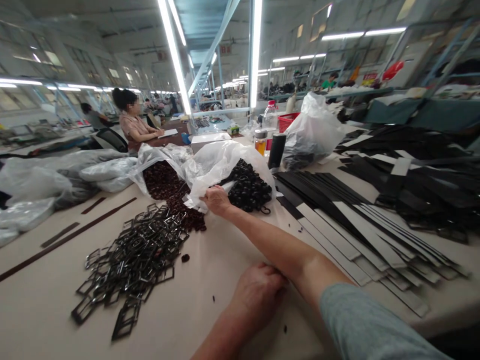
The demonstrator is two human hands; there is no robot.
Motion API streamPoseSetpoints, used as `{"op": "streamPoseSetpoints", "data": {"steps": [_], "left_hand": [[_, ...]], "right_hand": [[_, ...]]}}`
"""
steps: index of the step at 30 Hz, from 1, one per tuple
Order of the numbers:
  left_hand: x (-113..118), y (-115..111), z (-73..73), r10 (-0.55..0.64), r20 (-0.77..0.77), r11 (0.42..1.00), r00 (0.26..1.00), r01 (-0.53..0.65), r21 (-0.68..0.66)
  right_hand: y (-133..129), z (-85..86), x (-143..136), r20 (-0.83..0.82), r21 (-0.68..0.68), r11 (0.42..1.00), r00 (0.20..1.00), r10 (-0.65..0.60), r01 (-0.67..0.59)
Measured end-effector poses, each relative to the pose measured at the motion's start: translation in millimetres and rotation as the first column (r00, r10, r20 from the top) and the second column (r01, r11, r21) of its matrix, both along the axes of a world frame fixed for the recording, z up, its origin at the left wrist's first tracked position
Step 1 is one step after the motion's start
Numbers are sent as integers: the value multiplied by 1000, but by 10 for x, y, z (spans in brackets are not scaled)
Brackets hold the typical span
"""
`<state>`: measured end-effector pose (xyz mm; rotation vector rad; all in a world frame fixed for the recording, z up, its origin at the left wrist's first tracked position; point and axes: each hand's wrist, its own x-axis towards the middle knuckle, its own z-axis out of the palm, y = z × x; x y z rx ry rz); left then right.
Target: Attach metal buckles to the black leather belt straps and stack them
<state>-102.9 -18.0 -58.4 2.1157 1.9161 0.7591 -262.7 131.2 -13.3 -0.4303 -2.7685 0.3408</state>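
Note:
My right hand (216, 200) reaches across the table, its fingers closed on the rim of a clear plastic bag (210, 165). Black ring-like pieces (249, 187) fill the bag's open mouth. Under my right forearm, my left hand (258, 290) rests low over the table with fingers curled in; whatever they hold, if anything, is hidden. Left of the right hand, dark brown small pieces (165, 182) spill from a second plastic bag (144, 152). A heap of dark metal buckles (138, 250) lies in front of them.
Black and white strips (348, 230) are fanned out at the right. Brown strips (71, 237) lie at the left. Behind the bags stand a black cylinder (276, 151), a jar of amber liquid (260, 143) and a stuffed plastic bag (311, 132). A person (135, 122) sits beyond, at the left.

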Motion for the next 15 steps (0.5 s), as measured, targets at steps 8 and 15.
{"op": "streamPoseSetpoints", "data": {"steps": [8,15], "left_hand": [[-32,-66,25,-9,53,1000,999,8,17],[-52,-125,21,-48,27,994,998,45,97]], "right_hand": [[-134,46,205,34,-46,994,994,102,-100],[-98,239,969,-92,-19,986,983,161,-164]]}}
